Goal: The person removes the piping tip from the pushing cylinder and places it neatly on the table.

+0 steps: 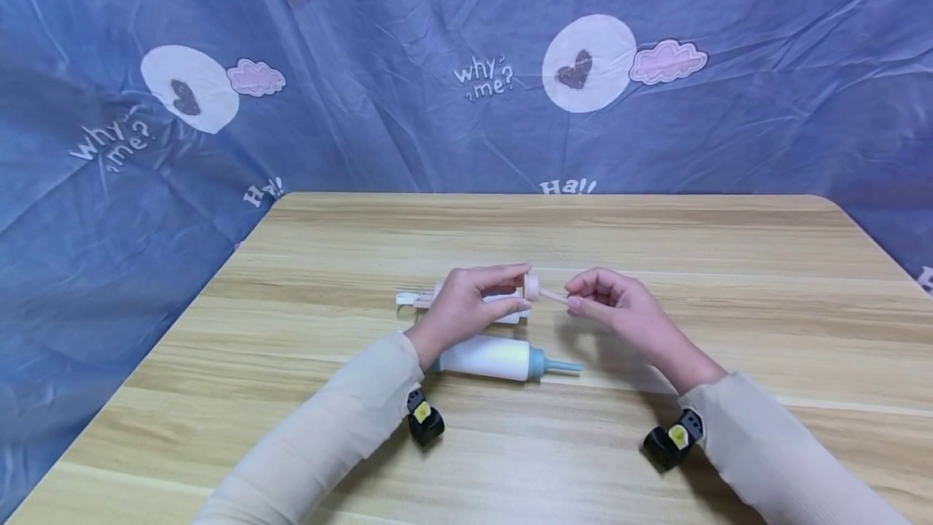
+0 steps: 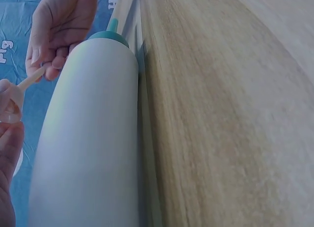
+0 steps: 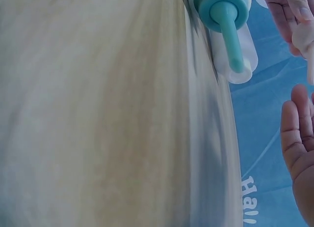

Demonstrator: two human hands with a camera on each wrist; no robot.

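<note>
Blue cloth backs wooden table; left hand pinches cap, right hand its nozzle.

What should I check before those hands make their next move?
1. Left hand holding the pale pink cap: ok.
2. Right hand gripping the cap's thin spout: cannot tell; its fingertips are at the tip, but the grip is unclear.
3. Teal-nozzled bottle lying on its side on the table: ok.
4. That bottle's teal nozzle in place: ok.
5. Rear bottle fully visible from the head: not ok; the left hand partly hides it.
</note>
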